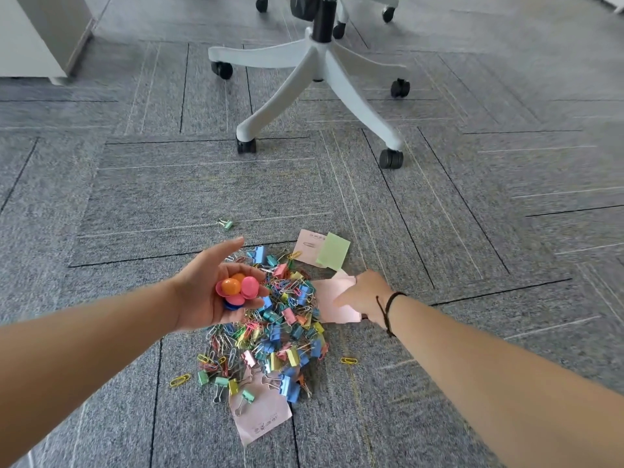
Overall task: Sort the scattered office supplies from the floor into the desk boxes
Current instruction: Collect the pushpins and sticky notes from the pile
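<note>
Left hand (216, 292): palm up above the left edge of the pile, fingers loosely curled round a cluster of round magnets (238, 290) in orange, pink and blue.
Right hand (363, 295): reaches down at the right of the pile, fingers pinching a pale pink paper (337, 300); black cord on the wrist.
Pile (280, 319): coloured binder clips and paper clips heaped on the grey carpet (169, 197), between the two hands.
Loose notes: green note (333, 250) far right of the pile; pink note (260, 413) at its near edge.
Office chair base (314, 79): far, well apart from the pile.
</note>
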Tool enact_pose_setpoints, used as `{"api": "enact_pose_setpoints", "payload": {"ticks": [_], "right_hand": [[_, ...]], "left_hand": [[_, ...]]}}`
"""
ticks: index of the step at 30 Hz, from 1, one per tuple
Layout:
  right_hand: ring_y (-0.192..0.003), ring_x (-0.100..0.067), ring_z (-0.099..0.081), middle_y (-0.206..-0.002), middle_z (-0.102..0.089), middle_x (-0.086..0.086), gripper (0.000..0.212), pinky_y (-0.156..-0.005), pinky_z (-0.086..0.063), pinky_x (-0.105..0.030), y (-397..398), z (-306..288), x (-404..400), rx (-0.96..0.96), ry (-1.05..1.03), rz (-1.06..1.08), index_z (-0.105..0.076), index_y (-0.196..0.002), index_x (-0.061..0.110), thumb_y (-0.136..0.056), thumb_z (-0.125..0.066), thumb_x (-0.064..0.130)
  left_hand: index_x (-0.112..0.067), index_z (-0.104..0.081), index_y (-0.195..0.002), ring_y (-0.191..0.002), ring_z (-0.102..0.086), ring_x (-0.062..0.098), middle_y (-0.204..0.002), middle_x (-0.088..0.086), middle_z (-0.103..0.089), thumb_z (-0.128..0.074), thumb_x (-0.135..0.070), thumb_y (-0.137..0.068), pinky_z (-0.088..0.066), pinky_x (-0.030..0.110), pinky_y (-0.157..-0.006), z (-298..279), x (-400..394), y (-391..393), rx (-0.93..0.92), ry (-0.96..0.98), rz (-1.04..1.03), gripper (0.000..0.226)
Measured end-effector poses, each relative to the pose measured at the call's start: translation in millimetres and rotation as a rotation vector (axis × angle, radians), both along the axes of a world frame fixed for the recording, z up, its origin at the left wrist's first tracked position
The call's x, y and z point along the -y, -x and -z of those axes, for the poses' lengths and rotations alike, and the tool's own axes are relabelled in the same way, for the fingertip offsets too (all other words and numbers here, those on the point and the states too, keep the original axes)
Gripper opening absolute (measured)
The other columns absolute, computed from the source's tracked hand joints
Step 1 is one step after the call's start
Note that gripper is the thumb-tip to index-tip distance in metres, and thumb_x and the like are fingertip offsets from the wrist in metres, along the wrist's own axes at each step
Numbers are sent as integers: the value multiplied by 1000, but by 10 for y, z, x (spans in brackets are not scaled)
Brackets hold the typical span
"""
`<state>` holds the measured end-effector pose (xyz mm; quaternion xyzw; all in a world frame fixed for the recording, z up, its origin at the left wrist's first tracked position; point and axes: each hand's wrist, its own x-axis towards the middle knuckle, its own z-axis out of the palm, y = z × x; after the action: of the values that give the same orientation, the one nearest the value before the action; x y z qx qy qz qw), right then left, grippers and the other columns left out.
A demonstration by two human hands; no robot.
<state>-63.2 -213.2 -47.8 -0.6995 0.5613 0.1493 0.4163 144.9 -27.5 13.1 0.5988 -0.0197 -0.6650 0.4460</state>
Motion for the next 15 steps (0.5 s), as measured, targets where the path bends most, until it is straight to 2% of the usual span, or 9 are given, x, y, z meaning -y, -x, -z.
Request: {"api": "enact_pose_setpoints", "payload": {"ticks": [2,3,6,7,8,9,11,13,15], "right_hand": [[-63,-16,-53,-77,-57,-2,35,-44,-39,-20,98,-72,156,30,-8,0,-63,-112,9,-82,-78,17],[-65,-17,-55,-78,-60,-3,38,-45,-39,-20,148,-123,262,35,18,-20,-65,-115,6,-81,-78,17],[-85,-22,-65,-96,-70,-8,29,-68,-56,-32,179,-316,546,11,143,-138,-70,-103,7,-79,-81,20],[-84,-21,-64,-94,-69,-6,23,-71,-56,-34,133,-380,597,-4,184,-202,-68,-95,11,-80,-80,22],[-78,-17,-61,-87,-65,-2,19,-67,-52,-32,57,-423,624,-12,214,-268,-64,-85,15,-81,-80,24],[-69,-15,-54,-77,-59,1,24,-59,-45,-30,-51,-448,624,-17,238,-325,-57,-76,18,-81,-79,25],[-59,-15,-43,-66,-47,2,37,-53,-32,-28,-289,-447,605,-18,290,-428,-46,-69,18,-80,-79,27],[-58,-17,-41,-67,-45,1,40,-54,-31,-28,-463,-368,603,-29,316,-511,-42,-67,19,-77,-80,27],[-63,-18,-48,-77,-49,1,38,-57,-38,-29,-563,-257,612,-32,340,-541,-45,-66,20,-73,-82,25]], "left_hand": [[-2,-64,-115,-74,-70,28,-100,21,-72,-49,-64,-91,-52,26,-49,3,16,-2,-6,1,-6,69],[-2,-64,-115,-73,-70,28,-101,21,-72,-49,-64,-91,-52,26,-49,11,24,-4,-10,2,-8,69],[-1,-63,-117,-72,-70,29,-102,22,-71,-53,-63,-88,-53,27,-49,48,29,-23,-22,2,-20,70],[-1,-63,-117,-72,-70,29,-102,22,-71,-54,-64,-86,-54,27,-49,62,31,-28,-26,3,-21,71],[0,-63,-118,-73,-70,29,-103,23,-71,-56,-64,-84,-54,27,-50,78,32,-36,-27,5,-21,73],[0,-63,-119,-73,-70,29,-104,23,-71,-56,-64,-83,-53,27,-50,91,27,-41,-26,6,-21,74],[0,-63,-117,-73,-70,29,-103,23,-71,-55,-64,-83,-52,27,-51,112,16,-48,-30,10,-27,73],[-1,-64,-114,-73,-70,29,-105,23,-70,-51,-65,-87,-52,27,-50,119,2,-61,-47,20,-43,71],[-1,-65,-110,-75,-69,30,-108,24,-69,-48,-68,-89,-53,28,-51,115,-22,-85,-73,35,-59,72]]}}
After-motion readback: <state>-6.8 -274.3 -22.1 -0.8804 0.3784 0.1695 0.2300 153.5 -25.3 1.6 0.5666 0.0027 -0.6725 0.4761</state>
